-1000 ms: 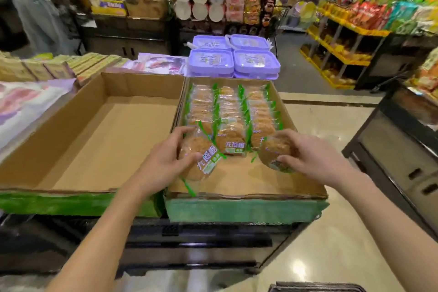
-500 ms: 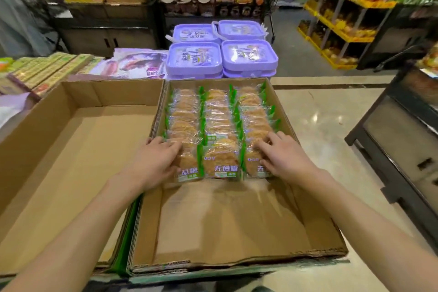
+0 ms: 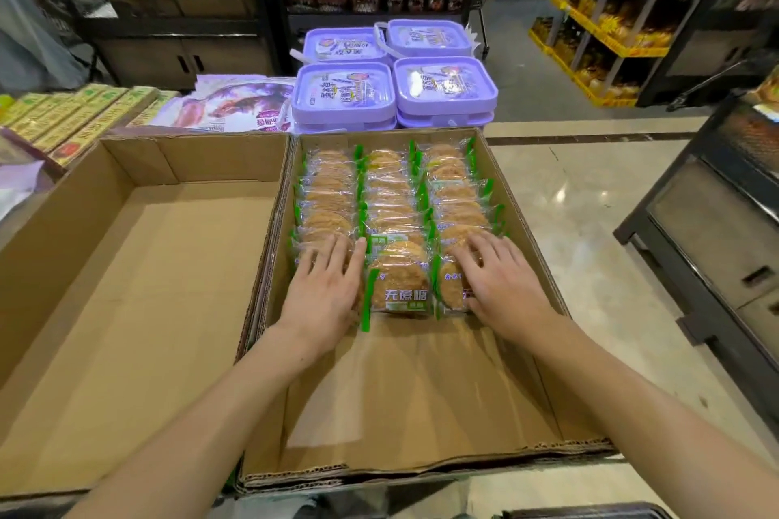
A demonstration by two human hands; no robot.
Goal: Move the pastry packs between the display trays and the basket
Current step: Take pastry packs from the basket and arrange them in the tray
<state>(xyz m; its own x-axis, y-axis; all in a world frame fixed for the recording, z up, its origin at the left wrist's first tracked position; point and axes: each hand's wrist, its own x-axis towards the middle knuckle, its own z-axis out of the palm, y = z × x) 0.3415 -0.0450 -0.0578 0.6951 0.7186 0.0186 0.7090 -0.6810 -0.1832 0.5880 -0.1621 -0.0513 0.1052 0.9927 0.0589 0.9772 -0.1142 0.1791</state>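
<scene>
Head view, looking down: two cardboard display trays are sitting side by side. Right tray is holding the pastry packs, which are lying in three overlapping rows running from its far wall toward its middle; the near half of its floor is showing bare cardboard. Left tray is showing only its cardboard floor and walls.

Left hand is lying flat, palm down, with straight, slightly spread fingers pressing on the nearest pack of the left row, beside the wall shared with the left tray. Right hand is likewise lying flat with extended fingers, resting on the nearest pack of the right row, close to the tray's right wall. Neither hand is gripping anything; both are spread wide and touching the wrappers. Between the hands, the front pack of the middle row is lying uncovered, its green-edged label facing up.

Beyond the far edge of the right tray, four lilac lidded tubs are standing in a block of two by two. Yellow-green boxes are lying in a row past the far left corner of the left tray. Stocked yellow shelves are standing across the aisle at upper right.
</scene>
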